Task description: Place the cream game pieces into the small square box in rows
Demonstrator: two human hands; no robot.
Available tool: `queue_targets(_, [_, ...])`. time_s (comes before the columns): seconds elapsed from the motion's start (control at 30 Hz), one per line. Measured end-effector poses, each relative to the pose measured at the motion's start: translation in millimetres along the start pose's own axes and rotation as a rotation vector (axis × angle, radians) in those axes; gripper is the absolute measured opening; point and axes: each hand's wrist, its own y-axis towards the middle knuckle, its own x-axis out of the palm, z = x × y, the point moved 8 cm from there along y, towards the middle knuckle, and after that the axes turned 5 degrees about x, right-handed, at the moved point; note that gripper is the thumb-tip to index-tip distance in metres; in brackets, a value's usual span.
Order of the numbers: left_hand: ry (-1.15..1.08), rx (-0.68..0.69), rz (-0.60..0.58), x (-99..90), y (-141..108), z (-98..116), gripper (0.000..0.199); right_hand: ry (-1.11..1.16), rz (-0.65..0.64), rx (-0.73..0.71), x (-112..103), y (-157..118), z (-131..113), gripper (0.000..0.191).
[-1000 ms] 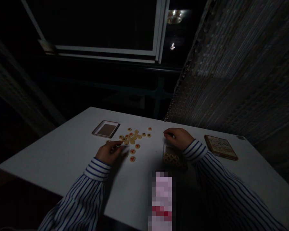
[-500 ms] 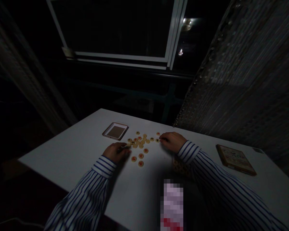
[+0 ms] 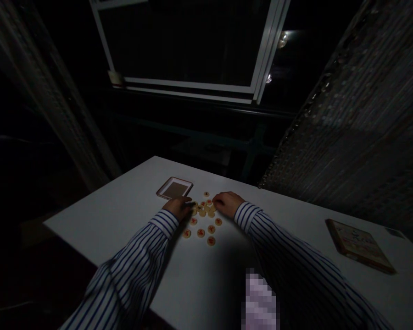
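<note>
Round wooden Chinese chess pieces (image 3: pixel 202 213) lie in a loose cluster on the white table (image 3: pixel 124 206), some with red characters and some with dark ones. At the cluster's left edge is my left hand (image 3: pixel 178 207), fingers apart and reaching towards the nearest pieces. My right hand (image 3: pixel 228 204) rests at the right edge, its fingers curled against the pieces; whatever lies under them is hidden. Several red-marked pieces (image 3: pixel 211 228) are spread on the near side of the cluster. A single dark-marked piece (image 3: pixel 206 194) sits beyond it.
A shallow open box tray (image 3: pixel 161 190) stands behind my left hand. A flat box with a printed top (image 3: pixel 361 243) lies far right. Beaded curtains (image 3: pixel 344 133) hang beyond the table's right side, and a dark window (image 3: pixel 186 50) is behind. The room is dim.
My right hand has moved left, up to the cluster, and the pieces near it are now covered or shifted. Two more red-marked pieces show beside my left hand. The view has turned slightly left.
</note>
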Motion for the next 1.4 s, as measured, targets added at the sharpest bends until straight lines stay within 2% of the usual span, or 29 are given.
queue_targets(0.1, [0.019,0.025,-0.064,6.4,12.1,-0.7,0.039,-0.003,0.015,0.001,3.5,6.9,-3.9,0.030])
queue_targets(0.3, [0.011,0.077,-0.112,22.3,29.1,-4.2,0.038,-0.015,0.024,0.016,12.8,15.9,-5.1,0.028])
queue_targets(0.47, [0.006,0.108,-0.133,33.5,34.0,-5.8,0.036,0.015,0.024,-0.012,20.3,19.6,-7.0,0.029])
queue_targets(0.97, [0.031,0.165,-0.195,46.2,44.9,-5.2,0.035,0.042,0.045,-0.017,32.0,24.1,3.1,0.030])
queue_targets(1.13, [0.042,0.163,-0.178,42.4,44.4,-2.4,0.031,0.043,0.027,0.001,30.9,22.9,3.5,0.030])
queue_targets(1.4, [0.029,0.149,-0.089,22.8,41.3,3.8,0.029,0.041,0.004,0.027,24.1,17.9,7.7,0.030])
